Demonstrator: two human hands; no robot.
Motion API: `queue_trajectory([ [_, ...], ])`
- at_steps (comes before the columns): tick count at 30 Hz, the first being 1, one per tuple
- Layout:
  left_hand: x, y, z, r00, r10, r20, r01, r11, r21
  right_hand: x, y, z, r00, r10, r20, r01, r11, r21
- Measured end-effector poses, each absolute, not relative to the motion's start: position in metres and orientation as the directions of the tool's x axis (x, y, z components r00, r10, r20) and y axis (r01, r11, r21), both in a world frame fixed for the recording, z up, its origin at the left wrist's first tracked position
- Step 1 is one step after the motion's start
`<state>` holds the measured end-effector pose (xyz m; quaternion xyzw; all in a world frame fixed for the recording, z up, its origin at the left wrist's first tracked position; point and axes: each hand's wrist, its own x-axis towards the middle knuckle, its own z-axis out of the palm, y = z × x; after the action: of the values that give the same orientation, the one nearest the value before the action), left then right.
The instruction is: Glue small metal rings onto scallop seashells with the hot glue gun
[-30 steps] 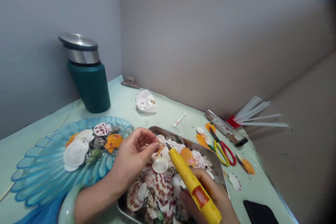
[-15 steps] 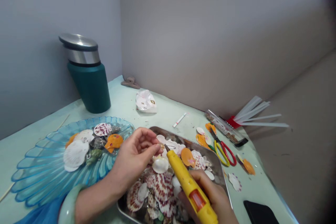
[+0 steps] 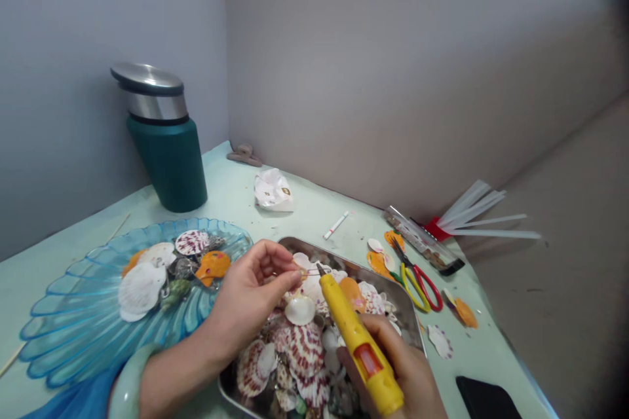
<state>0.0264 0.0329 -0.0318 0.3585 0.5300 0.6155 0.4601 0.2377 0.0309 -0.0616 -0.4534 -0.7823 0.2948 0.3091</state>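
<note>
My left hand (image 3: pixel 265 281) pinches a thin, looped metal hairpin (image 3: pixel 310 271) between thumb and index finger; its far end points right. In my right hand (image 3: pixel 398 360) is a yellow glue gun (image 3: pixel 346 317), slanting up to the left. The dark nozzle (image 3: pixel 321 270) is at the hairpin's looped end, and whether the two touch I cannot tell. Both hands are over a metal tray (image 3: pixel 420 340) heaped with seashells, among them a red-and-white scallop shell (image 3: pixel 303 347) and an orange shell (image 3: pixel 352 291). The right hand's fingers are partly hidden behind the glue gun.
A blue shell-shaped plate (image 3: pixel 73 314) with several shells stands left, before a green bottle (image 3: pixel 170 163). Crumpled paper (image 3: pixel 272 190) and a white stick (image 3: pixel 336 226) lie behind the tray. To the right are scissors (image 3: pixel 420 288), glue sticks (image 3: pixel 476 209) and a black flat object (image 3: pixel 486 398).
The glue gun's nozzle has shifted slightly right along the hairpin, away from my left fingertips toward the looped end. My left hand has hardly moved.
</note>
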Motion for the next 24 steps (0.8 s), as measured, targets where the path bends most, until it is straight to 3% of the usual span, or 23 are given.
queue_trajectory([
  [7, 0.0266, 0.0332, -0.0316, -0.329, 0.942, -0.068, -0.209, -0.002, 0.978, 0.2386, 0.0292, -0.0628, -0.34, 0.909, 0.242, 0.536, 0.399, -0.745],
  [19, 0.0295, 0.031, -0.028, -0.25, 0.963, -0.097, -0.319, 0.013, 0.948, 0.2381, 0.0295, -0.0622, -0.474, 0.829, 0.295, 0.464, 0.521, -0.717],
  [24, 0.0283, 0.0322, -0.0308, -0.254, 0.961, -0.107, -0.327, 0.018, 0.945, 0.239, 0.0283, -0.0595, -0.419, 0.867, 0.27, 0.497, 0.467, -0.731],
])
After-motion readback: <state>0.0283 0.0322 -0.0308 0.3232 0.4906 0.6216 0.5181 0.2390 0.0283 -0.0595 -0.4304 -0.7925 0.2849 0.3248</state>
